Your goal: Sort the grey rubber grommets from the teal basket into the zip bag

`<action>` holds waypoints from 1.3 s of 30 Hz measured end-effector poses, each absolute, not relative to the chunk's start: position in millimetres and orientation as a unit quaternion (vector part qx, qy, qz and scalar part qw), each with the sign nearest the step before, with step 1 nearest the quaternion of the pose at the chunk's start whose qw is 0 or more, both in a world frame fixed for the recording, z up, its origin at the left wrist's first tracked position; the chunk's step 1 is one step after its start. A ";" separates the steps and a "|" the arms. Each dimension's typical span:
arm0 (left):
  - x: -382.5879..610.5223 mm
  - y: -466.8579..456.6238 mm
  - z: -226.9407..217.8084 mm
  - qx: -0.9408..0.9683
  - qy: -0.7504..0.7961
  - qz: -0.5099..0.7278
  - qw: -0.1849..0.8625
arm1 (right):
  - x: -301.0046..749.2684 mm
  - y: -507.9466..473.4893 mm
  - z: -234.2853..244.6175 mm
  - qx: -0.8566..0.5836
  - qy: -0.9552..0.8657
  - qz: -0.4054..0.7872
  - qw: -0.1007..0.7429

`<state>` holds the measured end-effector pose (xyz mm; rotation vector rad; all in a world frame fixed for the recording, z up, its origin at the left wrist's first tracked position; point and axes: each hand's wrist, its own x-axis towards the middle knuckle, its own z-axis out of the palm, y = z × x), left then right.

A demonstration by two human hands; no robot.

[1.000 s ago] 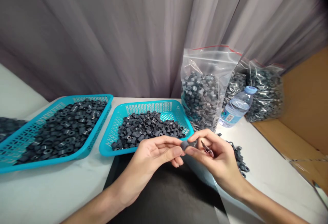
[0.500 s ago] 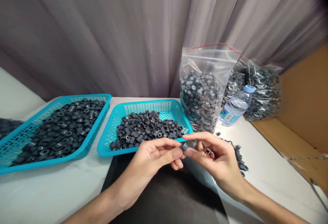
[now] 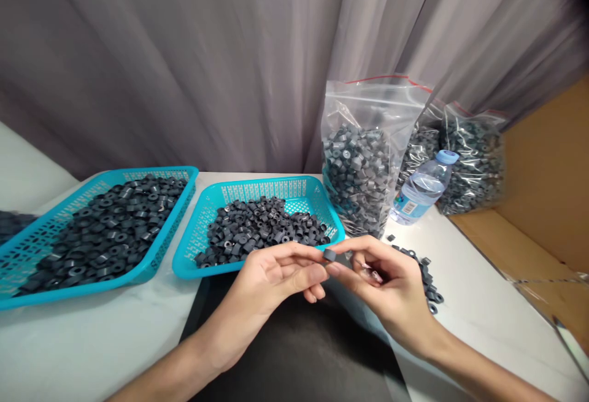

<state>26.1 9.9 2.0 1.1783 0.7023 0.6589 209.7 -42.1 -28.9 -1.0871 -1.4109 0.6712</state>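
A small dark grey ring-shaped part [image 3: 329, 255] is pinched between the fingertips of both hands, just in front of the nearer teal basket [image 3: 202, 264]. My left hand [image 3: 271, 282] grips it with thumb and forefinger from the left. My right hand [image 3: 380, 282] pinches it from the right and also keeps a small metal tool [image 3: 370, 274] tucked in its curled fingers. The basket holds several more such grey rings [image 3: 257, 233].
A larger teal basket [image 3: 179, 205] of grey rings stands at the left. Two clear zip bags [image 3: 361, 162] of rings and a water bottle [image 3: 421, 188] stand behind. Loose rings [image 3: 426, 279] lie right of my hand. A black mat [image 3: 294, 353] lies near me, brown cardboard [image 3: 543, 205] at right.
Both hands have drifted slightly left and up with the ring still pinched between them; the view has shifted a little. The ring has turned between the fingertips.
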 end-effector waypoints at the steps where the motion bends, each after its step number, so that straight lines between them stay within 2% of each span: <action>1: 26.4 9.9 2.0 0.534 0.318 0.299 0.724 | 210.0 -42.4 -29.8 -0.467 -0.612 0.276 0.576; 6: 24.8 8.6 2.8 0.537 0.322 0.290 0.724 | 210.3 -42.7 -31.7 -0.463 -0.625 0.284 0.560; 13: 21.8 10.8 7.9 0.560 0.333 0.287 0.702 | 206.8 -43.6 -25.5 -0.456 -0.560 0.392 0.570; 18: 21.9 10.1 8.8 0.561 0.336 0.292 0.698 | 206.3 -44.1 -24.0 -0.449 -0.549 0.414 0.570; 23: 21.9 12.7 4.9 0.571 0.327 0.312 0.685 | 207.8 -43.7 -23.8 -0.458 -0.558 0.400 0.565; 30: 22.9 15.5 0.4 0.607 0.317 0.338 0.646 | 210.1 -42.9 -25.1 -0.481 -0.601 0.320 0.552; 39: 22.3 14.5 -2.2 0.614 0.319 0.340 0.637 | 210.9 -43.4 -26.0 -0.474 -0.610 0.313 0.553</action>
